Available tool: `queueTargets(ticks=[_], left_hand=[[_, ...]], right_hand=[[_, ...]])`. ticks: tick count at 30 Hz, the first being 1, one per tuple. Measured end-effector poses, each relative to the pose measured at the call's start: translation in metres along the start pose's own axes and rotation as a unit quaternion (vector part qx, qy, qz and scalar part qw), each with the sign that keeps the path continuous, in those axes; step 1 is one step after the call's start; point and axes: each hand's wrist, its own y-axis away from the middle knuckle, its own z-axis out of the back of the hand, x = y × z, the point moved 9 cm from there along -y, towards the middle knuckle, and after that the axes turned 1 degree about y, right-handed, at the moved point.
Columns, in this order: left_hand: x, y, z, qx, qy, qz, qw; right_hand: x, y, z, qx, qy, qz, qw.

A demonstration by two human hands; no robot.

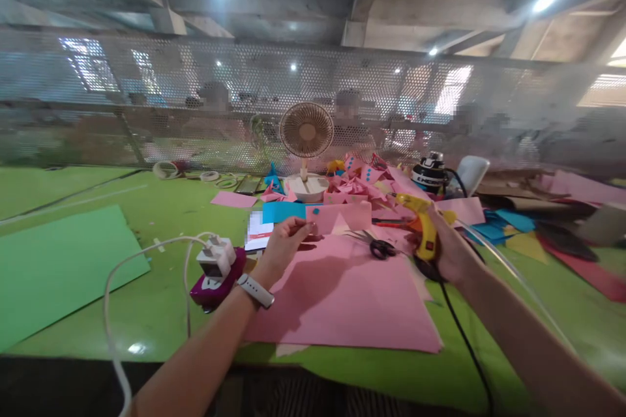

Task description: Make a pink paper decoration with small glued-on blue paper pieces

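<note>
My left hand (291,241), with a white watch band on the wrist, pinches the lower left corner of a pink paper strip (349,216) that bears a small blue diamond. In my right hand (452,251) is a yellow hot glue gun (426,234), its nozzle pointing left toward the strip and its black cord hanging down. Beneath both hands lies a large pink paper sheet (352,306). Black-handled scissors (381,249) rest on this sheet between my hands. Behind my left hand is a blue paper piece (283,212).
A purple power strip (218,287) with white plugs and cables stands left of my arm. Green paper (63,267) covers the far left. A small fan (306,130), a heap of pink paper pieces (362,179) and a black bottle (430,172) stand before a perforated screen (244,98).
</note>
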Motion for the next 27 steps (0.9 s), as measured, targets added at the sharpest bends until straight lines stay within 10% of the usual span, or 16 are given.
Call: queueTargets(ticks=[9,17,19,22,27], left_hand=[[-0.008,-0.005,0.017,-0.064,0.067,-0.025,0.995],[-0.011,-0.006,0.022,-0.073,0.077,-0.049,0.993],[-0.011,-0.005,0.021,-0.072,0.075,-0.046,0.994],[-0.011,-0.005,0.018,-0.068,0.074,-0.041,0.994],[-0.009,-0.006,0.019,-0.07,0.07,-0.038,0.994]], right_hand=[[-0.033,-0.027,0.103,-0.017,0.152,-0.16,0.975],[0.012,-0.032,0.129,-0.095,0.545,0.001,0.833],[0.029,-0.023,0.12,-0.144,0.615,0.048,0.774],[0.039,-0.007,0.063,-0.141,0.761,0.179,0.607],[-0.01,-0.008,-0.021,0.042,0.717,0.241,0.653]])
